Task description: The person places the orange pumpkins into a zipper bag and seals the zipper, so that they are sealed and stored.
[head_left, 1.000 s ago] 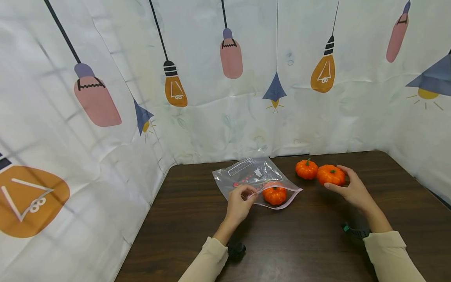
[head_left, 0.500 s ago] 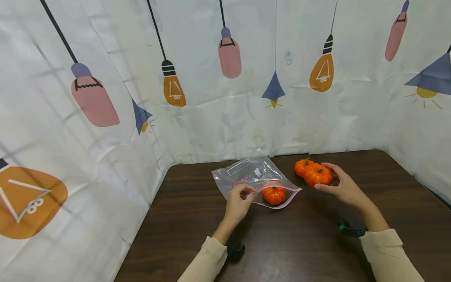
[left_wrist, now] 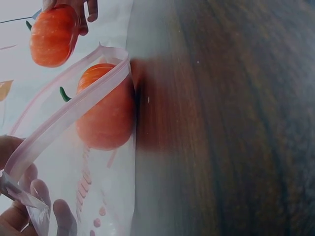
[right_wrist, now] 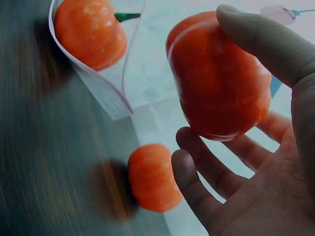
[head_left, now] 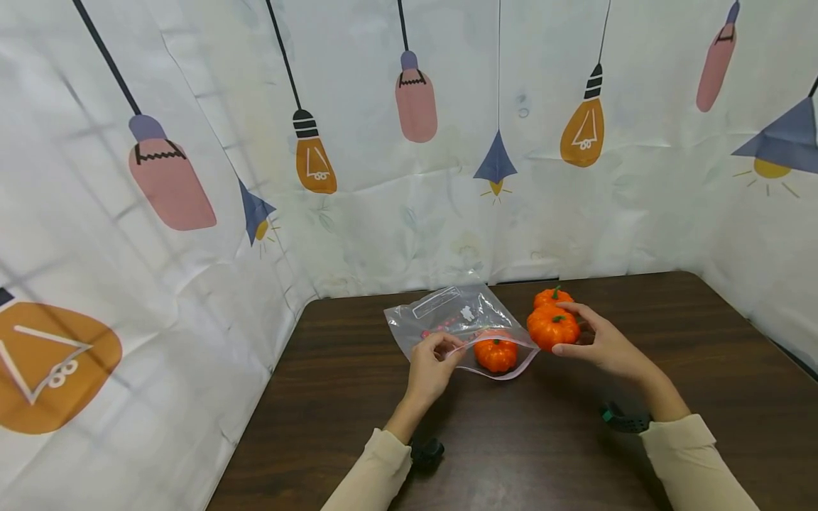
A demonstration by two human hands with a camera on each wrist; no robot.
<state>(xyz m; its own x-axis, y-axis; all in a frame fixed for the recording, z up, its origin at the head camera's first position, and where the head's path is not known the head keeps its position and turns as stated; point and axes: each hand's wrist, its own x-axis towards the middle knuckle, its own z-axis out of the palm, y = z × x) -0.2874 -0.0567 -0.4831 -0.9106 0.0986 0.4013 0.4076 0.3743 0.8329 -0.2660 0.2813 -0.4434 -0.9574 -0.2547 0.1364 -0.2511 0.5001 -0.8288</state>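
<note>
My left hand (head_left: 429,369) pinches the pink-edged mouth of a clear zip bag (head_left: 441,309), which lies on the table with its opening toward the right. Inside the bag, near the mouth, sits one small orange pumpkin (head_left: 495,355) with a green stem. Between thumb and fingers, my right hand (head_left: 603,345) grips a second pumpkin (right_wrist: 219,73), held above the table at the right corner of the bag's opening. Behind it a third pumpkin (right_wrist: 155,178) rests on the table, partly covered by the held one in the head view.
The dark wood table (head_left: 511,440) runs back to a white curtain (head_left: 409,213) printed with lamps. Another curtain side stands along the table's left edge. Straps with dark devices (head_left: 427,454) are on both wrists.
My right hand has carried its pumpkin leftward, from beside the third pumpkin to in front of it, close to the bag's mouth. The left hand has stayed on the bag's edge.
</note>
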